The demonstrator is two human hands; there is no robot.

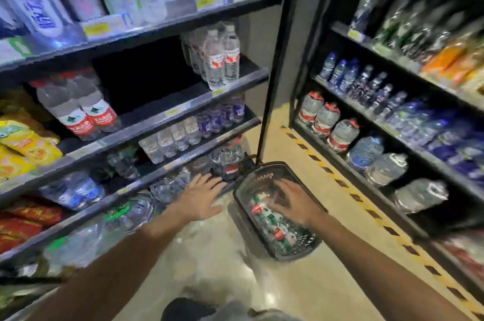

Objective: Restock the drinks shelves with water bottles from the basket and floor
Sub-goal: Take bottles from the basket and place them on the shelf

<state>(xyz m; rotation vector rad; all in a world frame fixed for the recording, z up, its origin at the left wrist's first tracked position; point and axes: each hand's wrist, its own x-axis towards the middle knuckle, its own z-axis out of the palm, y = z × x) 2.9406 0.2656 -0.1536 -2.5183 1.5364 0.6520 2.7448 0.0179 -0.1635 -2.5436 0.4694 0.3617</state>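
Note:
A dark wire basket [242, 187] sits on the floor between two shelf units, holding several small water bottles [272, 226] with red and green labels. My right hand [294, 201] reaches down over the basket, fingers spread above the bottles, with nothing gripped. My left hand [200, 196] stretches out, fingers apart, beside the low shelf on the left, just in front of its clear bottles [167, 187]. The left drinks shelves [183, 103] carry water bottles [220, 58] with a wide dark gap in the middle row. The image is blurred by motion.
A second shelf unit [387, 189] on the right holds large water jugs low down and blue bottles above. Yellow-and-black tape [348, 192] runs along the floor beside it. Snack bags [23, 142] fill the far left shelves. Beige floor lies between the units.

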